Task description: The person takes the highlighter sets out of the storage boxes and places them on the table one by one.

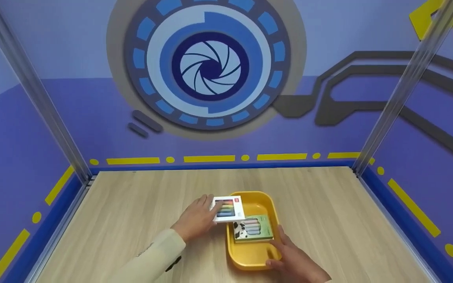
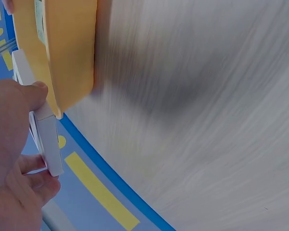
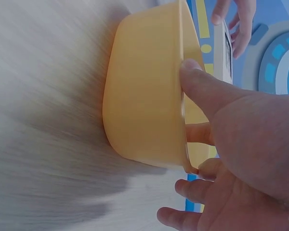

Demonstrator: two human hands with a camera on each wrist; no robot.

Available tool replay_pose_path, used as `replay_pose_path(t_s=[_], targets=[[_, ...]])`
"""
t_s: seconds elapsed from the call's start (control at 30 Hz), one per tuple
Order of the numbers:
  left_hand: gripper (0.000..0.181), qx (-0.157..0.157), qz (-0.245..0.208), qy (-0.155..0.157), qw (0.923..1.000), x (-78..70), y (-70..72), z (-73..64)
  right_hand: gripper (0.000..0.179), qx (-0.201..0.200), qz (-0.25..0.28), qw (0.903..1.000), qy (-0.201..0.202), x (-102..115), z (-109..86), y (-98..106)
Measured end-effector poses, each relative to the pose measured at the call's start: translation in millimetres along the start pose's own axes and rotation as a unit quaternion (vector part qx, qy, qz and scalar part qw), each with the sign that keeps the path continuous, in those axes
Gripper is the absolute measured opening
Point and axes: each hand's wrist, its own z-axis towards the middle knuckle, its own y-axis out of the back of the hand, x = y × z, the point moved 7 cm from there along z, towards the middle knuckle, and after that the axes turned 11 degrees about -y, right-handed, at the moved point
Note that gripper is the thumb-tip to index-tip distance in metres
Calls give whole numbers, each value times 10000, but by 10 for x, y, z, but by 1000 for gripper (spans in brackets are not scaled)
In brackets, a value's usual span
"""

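Note:
My left hand [image 1: 196, 220] grips a white box of crayons [image 1: 239, 212] whose front window shows a row of coloured sticks. In the left wrist view the thumb presses one side of the white box [image 2: 49, 139] and fingertips support its other end. The box is held over the far left rim of a yellow plastic tray [image 1: 250, 256]. Inside that tray lies a green box [image 1: 265, 226] with a panda and pastel sticks on its face. My right hand [image 1: 295, 255] holds the tray's right rim, thumb and a finger on either side of the wall.
The tray stands on a light wooden tabletop [image 1: 140, 204]. Blue and purple printed panels [image 1: 73, 118] enclose the table at the back and sides, with metal posts [image 1: 53, 106] at the back corners.

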Motion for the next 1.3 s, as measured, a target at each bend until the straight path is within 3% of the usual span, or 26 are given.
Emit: replay_pose_path(t_s=[0.2, 0.37, 0.43, 0.6, 0.7, 0.93, 1.13, 1.3], targets=[[65, 40, -3, -31, 10000, 30, 10, -9, 113, -268, -409, 9987, 141, 38, 18, 72], [65, 135, -6, 94, 9999, 59, -20, -48, 113, -193, -155, 9997, 2, 22, 22, 52], [65, 178, -52, 104, 9998, 64, -36, -58, 117, -103, 261, 9993, -238, -11, 20, 47], [64, 129, -84, 64, 9999, 92, -34, -66, 116, -57, 601, 9972, -436, -29, 19, 49], [63, 79, -98, 82, 9999, 123, -31, -68, 112, 10, 558, 9976, -410, -18, 10, 39], [61, 93, -191, 147, 9997, 178, -96, -97, 101, -286, -442, 9986, 40, 49, -9, 66], [59, 217, -321, 288, 9988, 207, -150, -127, 105, -101, 274, 9992, -279, 15, -7, 66], [61, 302, -597, 552, 9962, 261, -187, -131, 106, -33, 304, 9990, -314, 14, -16, 55]])
